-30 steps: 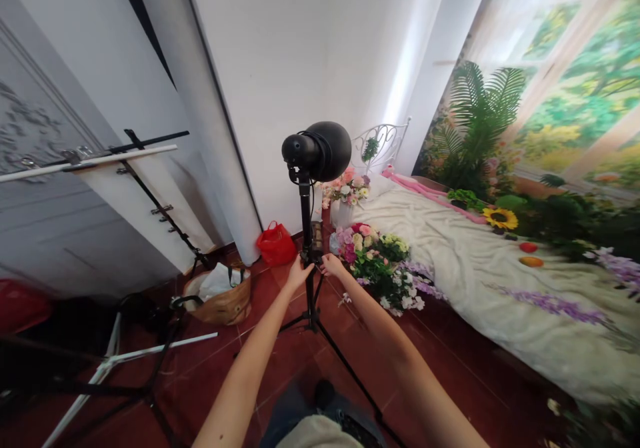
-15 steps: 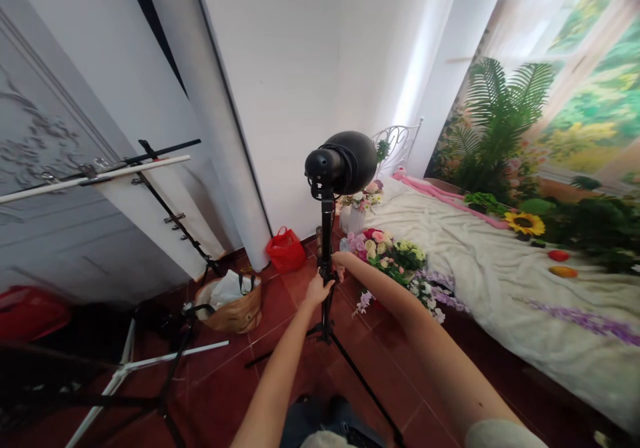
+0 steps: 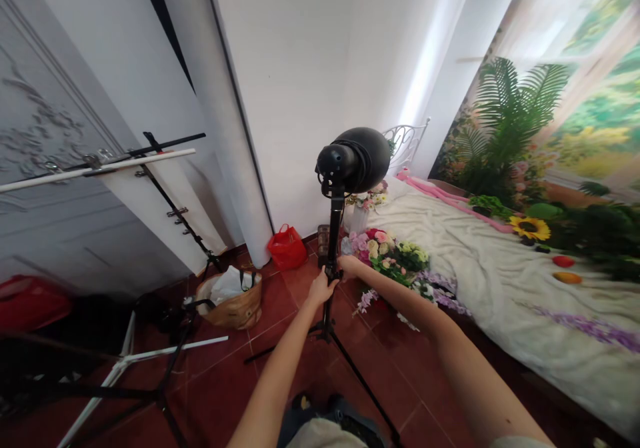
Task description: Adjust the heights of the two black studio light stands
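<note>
In front of me stands a black light stand (image 3: 337, 225) on spread tripod legs, with a black studio lamp (image 3: 357, 160) mounted on top. The lamp's wide reflector points away from me toward the bed. My left hand (image 3: 321, 288) is closed around the pole near its middle joint. Just above and to the right, my right hand (image 3: 349, 268) is closed at the same joint, its fingertips partly hidden behind the pole. A cable lies looped around the lamp housing.
Right of the stand are artificial flowers (image 3: 385, 251) and a bed with a cream cover (image 3: 480, 255). At left are a wicker basket (image 3: 233, 308), a red bag (image 3: 287, 248), a backdrop frame (image 3: 170, 201) and white stand legs (image 3: 117, 368). A stand leg (image 3: 365, 385) reaches toward my feet.
The lamp and upper pole have shifted slightly right in view and lean a little more that way. Both hands stay on the pole joint. The camera view has shifted slightly.
</note>
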Tool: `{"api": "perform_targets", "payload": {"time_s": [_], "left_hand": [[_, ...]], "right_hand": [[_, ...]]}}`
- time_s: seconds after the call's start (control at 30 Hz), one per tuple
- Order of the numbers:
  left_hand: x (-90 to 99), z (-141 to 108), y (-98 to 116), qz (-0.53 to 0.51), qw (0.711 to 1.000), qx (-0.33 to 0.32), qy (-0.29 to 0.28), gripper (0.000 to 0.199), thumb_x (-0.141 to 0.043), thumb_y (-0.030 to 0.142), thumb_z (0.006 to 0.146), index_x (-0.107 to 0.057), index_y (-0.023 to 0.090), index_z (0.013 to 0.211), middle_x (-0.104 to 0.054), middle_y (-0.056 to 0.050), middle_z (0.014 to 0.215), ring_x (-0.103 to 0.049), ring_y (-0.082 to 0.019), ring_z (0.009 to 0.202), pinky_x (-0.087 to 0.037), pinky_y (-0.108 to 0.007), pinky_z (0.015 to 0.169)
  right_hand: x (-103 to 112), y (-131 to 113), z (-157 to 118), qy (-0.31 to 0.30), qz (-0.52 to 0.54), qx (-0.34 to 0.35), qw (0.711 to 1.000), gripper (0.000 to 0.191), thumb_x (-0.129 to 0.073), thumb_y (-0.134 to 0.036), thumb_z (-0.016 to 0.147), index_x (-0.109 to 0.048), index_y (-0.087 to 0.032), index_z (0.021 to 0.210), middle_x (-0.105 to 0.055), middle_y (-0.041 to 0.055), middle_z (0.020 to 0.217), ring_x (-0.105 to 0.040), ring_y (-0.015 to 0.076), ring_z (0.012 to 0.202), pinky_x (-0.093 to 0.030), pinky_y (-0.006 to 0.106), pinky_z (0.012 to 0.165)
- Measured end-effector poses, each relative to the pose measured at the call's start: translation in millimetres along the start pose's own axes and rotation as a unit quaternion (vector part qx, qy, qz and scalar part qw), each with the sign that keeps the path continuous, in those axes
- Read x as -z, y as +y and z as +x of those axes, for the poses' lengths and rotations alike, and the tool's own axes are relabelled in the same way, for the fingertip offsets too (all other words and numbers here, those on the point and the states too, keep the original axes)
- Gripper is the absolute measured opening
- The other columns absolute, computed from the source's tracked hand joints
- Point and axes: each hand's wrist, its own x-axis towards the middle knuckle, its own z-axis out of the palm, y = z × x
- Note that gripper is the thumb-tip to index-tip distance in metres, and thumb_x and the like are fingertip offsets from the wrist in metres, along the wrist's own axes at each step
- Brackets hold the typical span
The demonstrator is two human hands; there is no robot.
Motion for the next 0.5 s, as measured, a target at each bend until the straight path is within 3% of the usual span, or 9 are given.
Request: {"api": "perform_targets", "payload": {"time_s": [0.07,0.17,0.3,0.5], "left_hand": [[0.2,-1,0,0.007,1.0,-0.01,0.001,0.052,-0.055,0.041,0.083,-0.043,0.02,0.129,-0.058,-0.012,0.125,-0.056,-0.024,0.113,-0.043,-0.033,0.095],[0.8,-3,0,0.015,1.0,-0.017,-0.001,0.048,-0.053,0.039,0.085,-0.044,0.02,0.128,-0.058,-0.012,0.126,-0.055,-0.024,0.115,-0.043,-0.032,0.094],[1.1,-5,-1,0.017,0.999,-0.033,0.003,0.044,-0.051,0.038,0.086,-0.047,0.019,0.125,-0.059,-0.011,0.124,-0.056,-0.023,0.114,-0.043,-0.031,0.093],[1.0,-5,-2,0.035,0.999,-0.025,0.003,0.05,-0.05,0.039,0.085,-0.043,0.018,0.13,-0.057,-0.013,0.127,-0.054,-0.024,0.117,-0.042,-0.031,0.095]], "right_hand": [[-17,-6,-17,0.056,-0.026,0.007,0.998,0.014,-0.066,-0.022,0.076,-0.065,-0.016,0.088,-0.066,0.0069,0.086,-0.059,0.0213,0.088,-0.041,0.03,0.085],[-40,-19,-36,0.139,-0.037,-0.026,0.989,0.016,-0.046,-0.02,0.089,-0.059,-0.016,0.098,-0.063,0.0095,0.093,-0.055,0.0214,0.094,-0.04,0.031,0.085],[-44,-25,-35,0.139,-0.021,-0.074,0.987,0.019,-0.052,-0.019,0.084,-0.053,-0.017,0.103,-0.058,0.0101,0.103,-0.05,0.0216,0.099,-0.042,0.027,0.075],[-32,-16,-19,0.114,-0.045,-0.104,0.987,0.04,-0.058,-0.021,0.076,-0.049,-0.011,0.114,-0.051,0.0171,0.119,-0.046,0.0273,0.107,-0.04,0.034,0.083]]}}
